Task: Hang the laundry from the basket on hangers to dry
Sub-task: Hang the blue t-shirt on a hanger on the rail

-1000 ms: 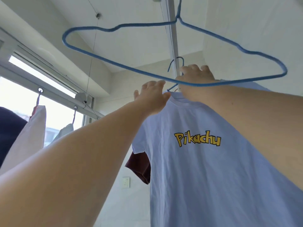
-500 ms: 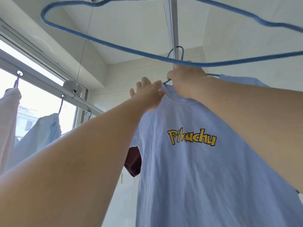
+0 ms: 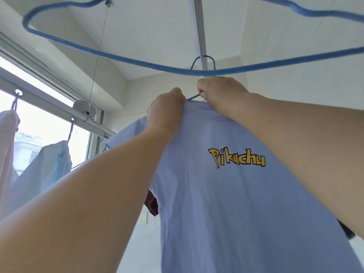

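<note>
Item: pale blue T-shirt point(image 3: 226, 194) with yellow lettering, on a blue hanger point(image 3: 194, 97) whose hook point(image 3: 203, 61) is looped over the overhead rail point(image 3: 200, 28). Left hand point(image 3: 166, 109): grip clenched on the collar at the shoulder. Right hand point(image 3: 218, 91): grip clenched at the hanger's neck and collar; exactly what the fingers pinch cannot be told. Nearer the camera: a second, bare blue hanger point(image 3: 118, 56) on the same rail. Risks, as judged: tugging the collar could stretch it or slide the shirt off one shoulder; a jolt could unseat the hook or knock the bare hanger. Obscured: most of the shirt's hanger under the cloth; the basket, out of view; a dark red garment point(image 3: 151, 205) behind, mostly covered; window-side washing point(image 3: 45, 164) washed out by glare.
</note>
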Available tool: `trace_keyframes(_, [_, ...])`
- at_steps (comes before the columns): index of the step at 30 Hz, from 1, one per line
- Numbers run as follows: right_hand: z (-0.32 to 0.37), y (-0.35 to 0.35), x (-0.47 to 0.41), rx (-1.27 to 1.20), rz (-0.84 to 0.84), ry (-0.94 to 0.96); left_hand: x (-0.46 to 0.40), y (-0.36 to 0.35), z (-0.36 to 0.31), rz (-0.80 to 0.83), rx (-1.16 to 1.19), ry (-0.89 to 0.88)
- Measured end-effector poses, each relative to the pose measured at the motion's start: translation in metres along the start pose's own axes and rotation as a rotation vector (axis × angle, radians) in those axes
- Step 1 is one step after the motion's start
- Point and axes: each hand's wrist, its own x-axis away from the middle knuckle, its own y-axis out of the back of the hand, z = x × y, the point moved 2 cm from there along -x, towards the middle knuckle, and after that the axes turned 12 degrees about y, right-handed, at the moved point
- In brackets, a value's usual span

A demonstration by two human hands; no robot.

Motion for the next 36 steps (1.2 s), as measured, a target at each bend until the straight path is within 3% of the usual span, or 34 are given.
trace_keyframes(4, [0.000, -0.003, 0.003, 0.001, 0.035, -0.078, 0.007, 0.006, 0.024, -0.003, -0.066, 0.057])
trace_keyframes(13, [0.004, -0.006, 0.005, 0.055, -0.007, -0.141, 0.023, 0.004, 0.081, 0.077, 0.048, 0.264])
trace_keyframes(16, [0.009, -0.006, 0.006, 0.014, -0.034, -0.156, 0.031, -0.003, 0.079, 0.190, 0.230, 0.316])
trace_keyframes(19, [0.013, -0.010, 0.010, -0.007, -0.005, -0.159, 0.044, -0.005, 0.073, 0.431, 0.523, 0.433])
trace_keyframes(22, [0.015, -0.018, 0.017, 0.032, 0.022, -0.137, 0.056, -0.007, 0.066, 0.646, 0.494, 0.508])
trace_keyframes(25, [0.018, -0.022, 0.030, 0.086, -0.035, -0.109, 0.062, -0.006, 0.056, 0.704, 0.603, 0.577])
trace_keyframes(28, [0.024, -0.026, 0.052, 0.111, -0.100, -0.051, 0.065, -0.007, 0.048, 0.661, 0.735, 0.620])
trace_keyframes(31, [0.033, -0.030, 0.075, 0.052, -0.176, 0.028, 0.071, -0.008, 0.041, 0.688, 0.665, 0.611])
trace_keyframes(36, [0.052, -0.051, 0.124, 0.002, -0.335, 0.118, 0.100, -0.006, 0.036, 0.989, 0.315, 0.554])
